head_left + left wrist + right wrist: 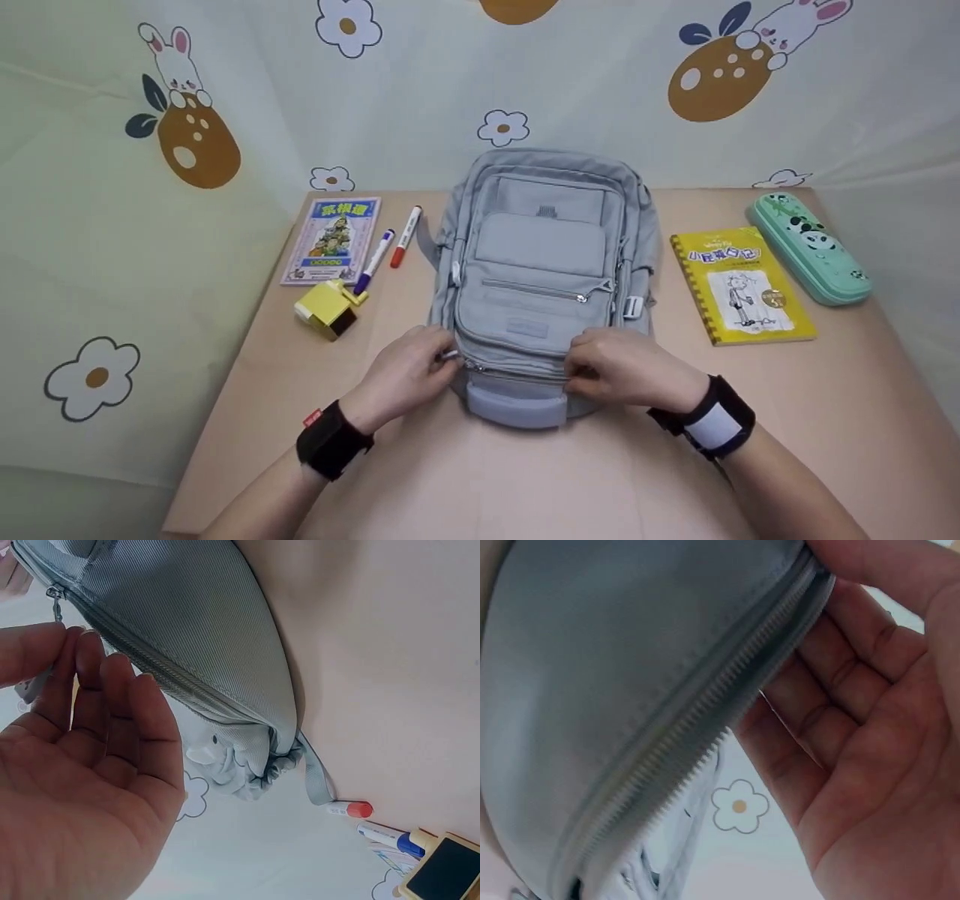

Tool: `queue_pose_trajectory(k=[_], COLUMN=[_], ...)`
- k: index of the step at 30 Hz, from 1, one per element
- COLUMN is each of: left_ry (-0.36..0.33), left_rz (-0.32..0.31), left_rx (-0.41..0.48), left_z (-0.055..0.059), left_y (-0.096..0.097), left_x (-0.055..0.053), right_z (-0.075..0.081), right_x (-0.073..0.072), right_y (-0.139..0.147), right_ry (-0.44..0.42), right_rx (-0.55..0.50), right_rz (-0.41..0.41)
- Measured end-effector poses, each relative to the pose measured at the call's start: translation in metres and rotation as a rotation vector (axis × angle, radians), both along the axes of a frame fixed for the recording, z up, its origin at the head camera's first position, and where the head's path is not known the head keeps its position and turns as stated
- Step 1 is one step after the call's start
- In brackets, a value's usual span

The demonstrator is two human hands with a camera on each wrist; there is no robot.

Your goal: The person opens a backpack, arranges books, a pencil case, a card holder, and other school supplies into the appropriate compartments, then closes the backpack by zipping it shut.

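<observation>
A grey backpack lies front side up on the table, its padded top handle towards me. At its near left edge my left hand pinches a zipper pull between thumb and fingertips. Across from it, my right hand pinches the fabric edge beside the zipper at the near right. The zipper teeth are parted along the stretch seen in the right wrist view. What lies inside the bag is hidden.
Left of the bag are a pink-bordered book, a blue marker, a red marker and a small yellow block-shaped object. On the right lie a yellow spiral-edged book and a green panda pencil case. A patterned curtain hangs behind.
</observation>
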State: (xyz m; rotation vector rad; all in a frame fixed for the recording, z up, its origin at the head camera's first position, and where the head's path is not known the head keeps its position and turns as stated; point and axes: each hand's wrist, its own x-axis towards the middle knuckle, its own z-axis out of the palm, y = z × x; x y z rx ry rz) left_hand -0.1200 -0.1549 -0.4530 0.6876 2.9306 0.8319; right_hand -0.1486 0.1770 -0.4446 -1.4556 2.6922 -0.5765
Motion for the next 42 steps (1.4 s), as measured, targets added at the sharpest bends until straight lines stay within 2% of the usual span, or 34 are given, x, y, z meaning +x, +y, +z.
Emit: queue_pose_trajectory(k=[5, 11, 16, 24, 30, 37, 39, 42], left_ry=[0.005, -0.030, -0.066, -0.047, 0.006, 0.006, 0.003, -0.029], left_rz=[0.011, 0.013, 0.009, -0.010, 0.044, 0.159, 0.178, 0.187], left_rx=[0.000, 0.031, 0.042, -0.008, -0.014, -0.039, -0.031, -0.018], left_z=[0.000, -0.001, -0.001, 0.001, 0.002, -0.002, -0.005, -0.006], left_y=[0.000, -0.001, -0.001, -0.003, -0.014, -0.031, -0.035, -0.035], left_x=[0.001, 0.003, 0.004, 0.002, -0.010, -0.037, -0.041, -0.042], right_z=[0.013, 0.022, 0.016, 0.004, 0.006, 0.010, 0.010, 0.012], right_x=[-0.002, -0.004, -0.001, 0.007, 0.011, 0.015, 0.016, 0.015], right_y=[-0.016, -0.053, -0.076, -0.079, -0.071, -0.059, -0.058, -0.058], right_ry=[0.034, 0.128, 0.155, 0.216, 0.276, 0.263, 0.251, 0.220], right_rx=[0.026, 0.110, 0.185, 0.155, 0.127, 0.098, 0.100, 0.120], right_rz=[0.003, 0.035, 0.058, 0.060, 0.085, 0.084, 0.083, 0.077])
